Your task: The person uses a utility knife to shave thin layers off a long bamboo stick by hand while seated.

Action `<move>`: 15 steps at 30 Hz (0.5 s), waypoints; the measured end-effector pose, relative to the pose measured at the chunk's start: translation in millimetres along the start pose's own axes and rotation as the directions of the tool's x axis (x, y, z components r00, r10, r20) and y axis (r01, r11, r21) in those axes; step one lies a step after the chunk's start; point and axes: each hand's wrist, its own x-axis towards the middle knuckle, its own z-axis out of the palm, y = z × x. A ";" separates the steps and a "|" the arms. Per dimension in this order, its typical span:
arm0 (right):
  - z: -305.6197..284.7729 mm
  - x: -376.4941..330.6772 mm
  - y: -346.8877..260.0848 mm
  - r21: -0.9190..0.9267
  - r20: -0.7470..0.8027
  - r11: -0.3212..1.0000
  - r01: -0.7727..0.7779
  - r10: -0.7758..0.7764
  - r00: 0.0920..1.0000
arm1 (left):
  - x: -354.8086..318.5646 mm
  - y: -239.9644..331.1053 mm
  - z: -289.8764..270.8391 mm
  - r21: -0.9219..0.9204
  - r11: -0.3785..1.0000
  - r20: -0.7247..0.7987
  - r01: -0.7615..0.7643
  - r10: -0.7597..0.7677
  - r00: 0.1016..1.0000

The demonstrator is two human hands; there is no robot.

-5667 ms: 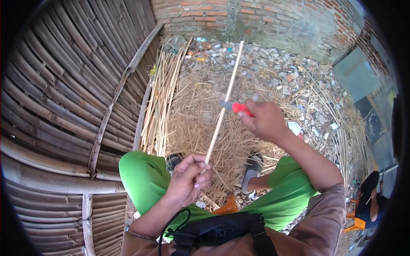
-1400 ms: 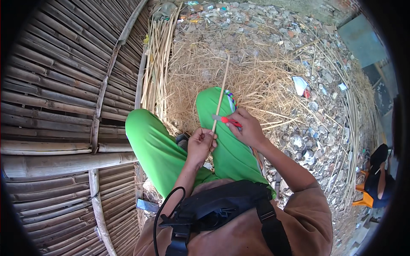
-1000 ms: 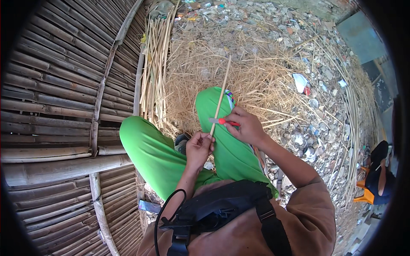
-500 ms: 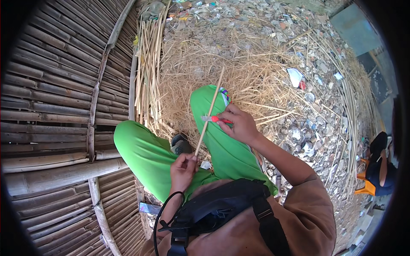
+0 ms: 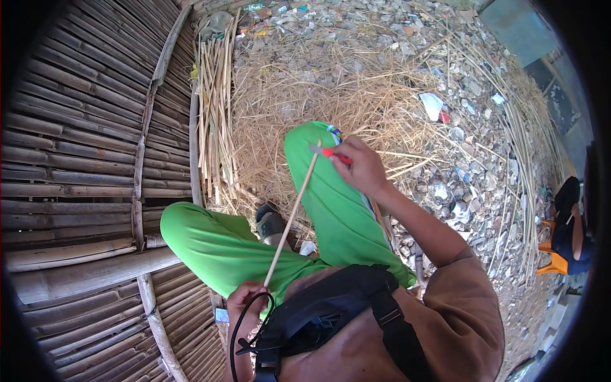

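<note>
A thin pale bamboo strip [image 5: 291, 219] slants across my green trousers, from my lap up to the right knee. Its lower end is pinched in my left hand [image 5: 249, 300], close to my waist and partly behind a black cable. My right hand [image 5: 364, 168] is closed around the red handle of a small knife [image 5: 328, 152]. The knife's short metal blade lies across the strip near its far tip, over the knee.
Split bamboo strips [image 5: 215, 108] lie in a bundle beside the bamboo slat wall [image 5: 76, 153] at left. Straw-like shavings [image 5: 305, 89] cover the rubble ahead. A black bag [image 5: 337, 305] crosses my torso. At far right, another person sits by an orange stool [image 5: 552, 258].
My left hand has drawn the strip back toward my waist. The knife in my right hand has moved up and now rests near the strip's far tip.
</note>
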 end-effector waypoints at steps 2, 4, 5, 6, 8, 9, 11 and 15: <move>-6.2 12.3 14.0 -0.039 -0.019 0.997 -0.061 0.061 0.998 | -12.6 7.7 -6.7 0.020 1.000 0.009 -0.010 0.010 1.000; -4.0 14.6 29.9 0.029 -0.140 0.998 -0.049 0.053 0.989 | -12.2 9.8 -2.7 -0.008 1.000 -0.031 0.013 -0.013 0.999; -2.5 17.1 25.8 0.094 -0.246 0.995 -0.033 0.055 0.968 | -12.2 12.8 3.2 -0.044 0.998 -0.071 0.045 -0.048 0.996; -2.6 15.0 20.7 0.153 -0.238 0.983 -0.101 0.136 0.962 | -1.3 15.5 11.6 0.006 0.994 -0.115 0.113 -0.111 0.987; -3.0 6.4 2.2 0.194 -0.185 0.978 -0.081 0.117 0.976 | 27.3 15.7 35.3 -0.055 0.996 -0.074 0.069 -0.073 0.995; -4.2 5.2 -3.8 0.224 -0.141 0.973 -0.056 0.089 0.986 | 44.1 13.8 47.7 -0.108 0.992 -0.053 0.058 -0.064 0.997; -0.6 -0.1 -4.8 0.169 -0.133 0.985 0.033 -0.010 0.991 | 76.9 15.2 71.4 -0.162 0.985 -0.004 0.060 -0.062 0.998; 5.8 -8.7 0.4 0.062 -0.034 0.998 0.026 -0.024 0.999 | 144.9 10.2 109.3 -0.228 0.973 0.069 0.027 -0.011 0.998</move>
